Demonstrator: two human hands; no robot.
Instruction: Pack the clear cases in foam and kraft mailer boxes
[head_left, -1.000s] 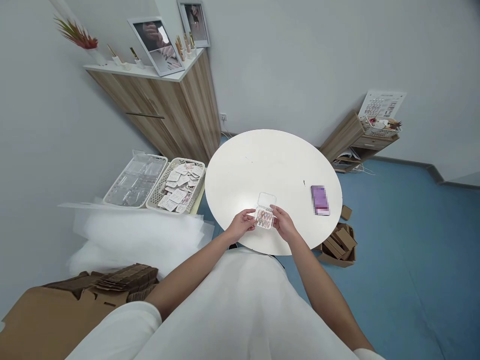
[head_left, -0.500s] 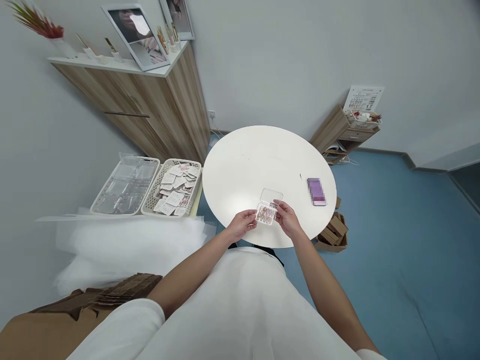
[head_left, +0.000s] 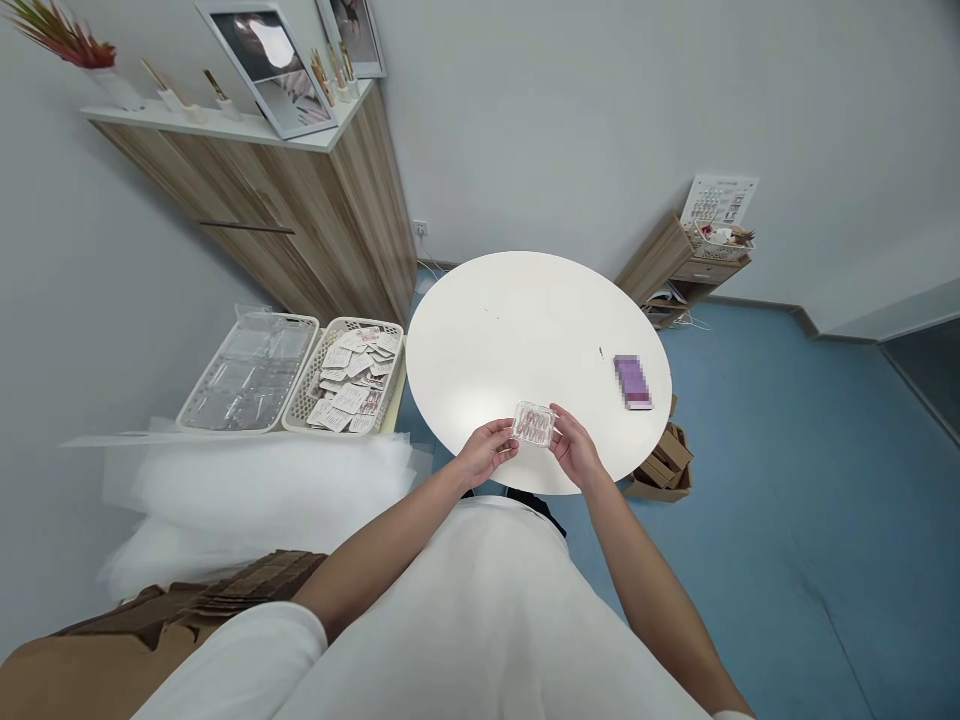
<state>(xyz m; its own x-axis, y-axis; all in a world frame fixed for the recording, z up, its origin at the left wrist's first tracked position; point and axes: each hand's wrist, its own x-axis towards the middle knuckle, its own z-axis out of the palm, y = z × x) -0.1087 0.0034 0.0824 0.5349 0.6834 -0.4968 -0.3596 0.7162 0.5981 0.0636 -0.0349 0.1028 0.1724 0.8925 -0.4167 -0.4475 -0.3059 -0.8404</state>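
Observation:
A small clear plastic box [head_left: 533,425] is held between my two hands above the near part of the round white table [head_left: 517,310]. Its lid lies down over it, and through the plastic show rows of small pinkish, nail-shaped pieces. My left hand [head_left: 486,452] pinches the box's left side between thumb and fingers. On the opposite side, my right hand [head_left: 574,447] grips the right edge with its fingertips. Whether the lid is latched I cannot tell.
A pixelated purple packet [head_left: 633,382] lies at the table's right. Left of the table stand a basket of printed cards [head_left: 300,408] and a basket of clear boxes [head_left: 187,412]. White sheeting [head_left: 262,485] and brown cardboard [head_left: 97,660] are nearer me; a carton [head_left: 664,492] sits below right.
The clear box's lid, which stood up open, is now folded down over the box. My right fingers have moved down with it; my left hand keeps its hold.

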